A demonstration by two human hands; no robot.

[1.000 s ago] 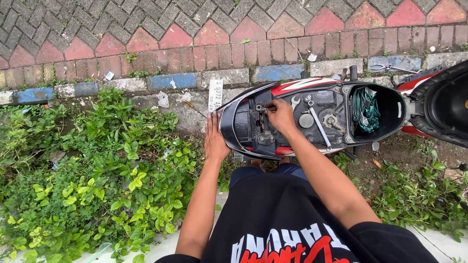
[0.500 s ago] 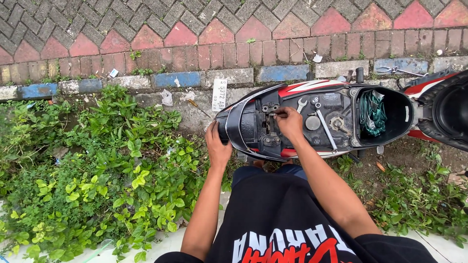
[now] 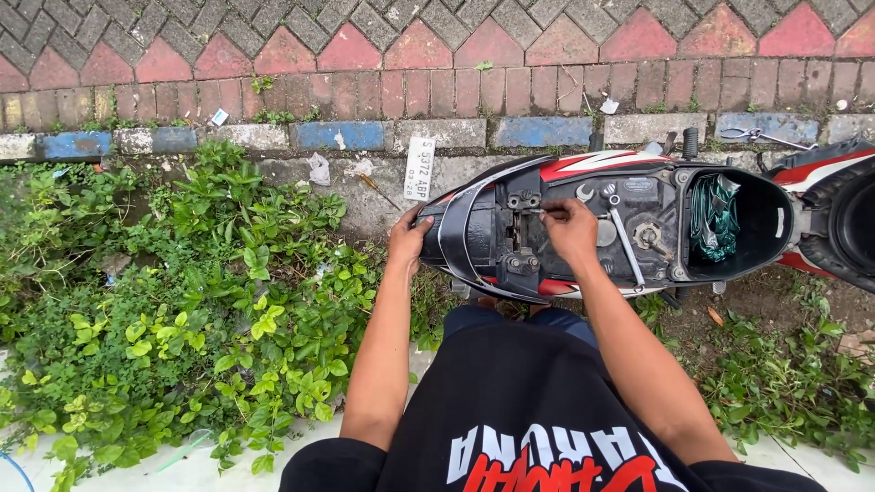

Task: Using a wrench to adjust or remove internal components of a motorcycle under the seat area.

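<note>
Hands at the open rear of a scooter (image 3: pixel 638 228), seat off.

The right hand (image 3: pixel 572 230) is pinched on a small metal part (image 3: pixel 533 210) in the middle of the exposed frame, fingers closed tight around it; what the part is cannot be told. The left hand (image 3: pixel 407 241) rests on the black tail panel (image 3: pixel 460 239) at the scooter's left end, fingers curled over its edge in a loose hold. Right of the hands a long spanner (image 3: pixel 627 246) lies across the frame, and further right a green cloth (image 3: pixel 714 217) sits in the open bin. A white plate (image 3: pixel 419 169) leans on the kerb just beyond the tail. Leafy weeds (image 3: pixel 210 301) fill the near left; brick paving (image 3: pixel 437 55) runs along the far side.
</note>
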